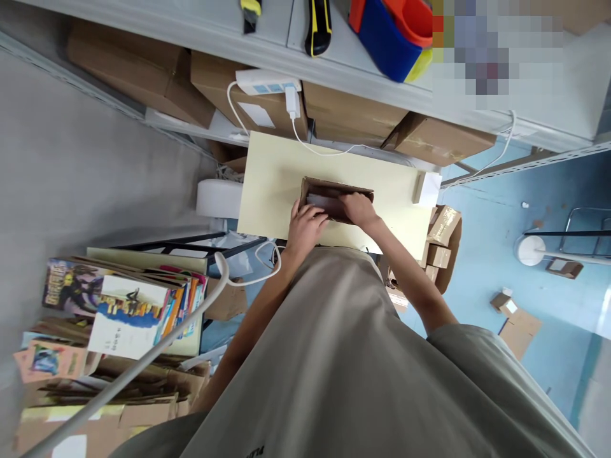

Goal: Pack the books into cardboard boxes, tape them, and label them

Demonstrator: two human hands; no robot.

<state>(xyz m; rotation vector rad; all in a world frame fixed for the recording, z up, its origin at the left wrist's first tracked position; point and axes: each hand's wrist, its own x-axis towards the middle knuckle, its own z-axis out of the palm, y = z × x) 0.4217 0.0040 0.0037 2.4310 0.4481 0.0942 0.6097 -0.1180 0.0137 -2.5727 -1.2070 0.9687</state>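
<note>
From where I stand, the shelf (205, 22) runs widest, across the far side, with cartons (353, 111) beneath it. Nearer the person is the pale table (272, 168), and on it, close to its near edge, sits an open box (337, 189), its long axis running left to right with only a slight slant. The left hand (306, 226) is at the box's near left corner, thumb apart by the left end, the other fingers loosely spread over the near wall. The right hand (358, 207) reaches into the right end; its fingertips are down inside, so from here I can't tell whether they are spread, pressed together or pinching anything. Smallest is a white piece (321, 201) in the box's left part: it lies to the left of the right hand and just beyond the left fingertips, the left hand being nearer to it
</note>
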